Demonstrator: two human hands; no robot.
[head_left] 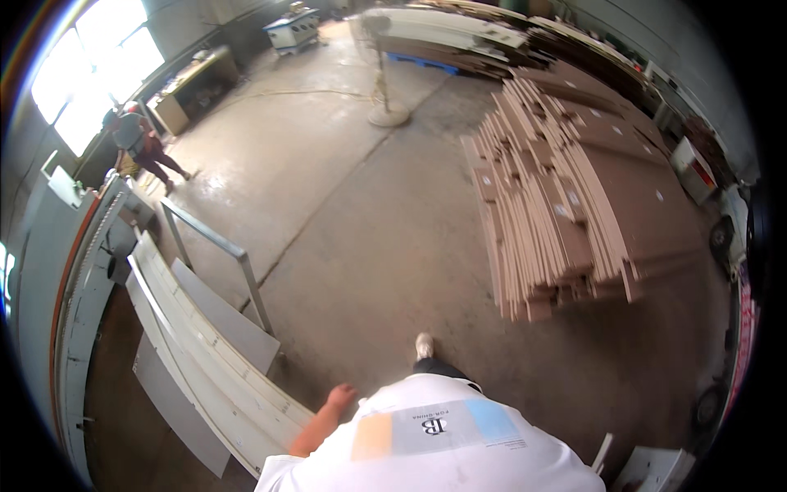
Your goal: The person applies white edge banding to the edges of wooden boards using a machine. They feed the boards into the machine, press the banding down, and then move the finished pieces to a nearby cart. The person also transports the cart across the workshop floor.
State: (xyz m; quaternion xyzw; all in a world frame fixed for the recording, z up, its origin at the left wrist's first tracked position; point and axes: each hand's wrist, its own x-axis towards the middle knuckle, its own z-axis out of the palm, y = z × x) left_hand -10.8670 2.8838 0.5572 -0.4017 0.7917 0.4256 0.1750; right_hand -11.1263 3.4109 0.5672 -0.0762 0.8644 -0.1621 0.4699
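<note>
My left hand [342, 396] hangs beside my body, just right of the long white panels [209, 353] on the left. It appears apart from them. Blur and its small size keep me from telling how its fingers are set, and nothing shows in it. My right hand is out of the picture. A white shirt covers my body at the lower edge, and one white shoe [424, 346] points forward on the concrete floor.
Stacked brown boards [566, 189] fill the right side. A metal rail frame [209, 234] stands by a long machine [70, 328] at left. Farther off are a person [139, 143], a desk [193, 86], a pedestal fan [387, 113] and a white cart [293, 33].
</note>
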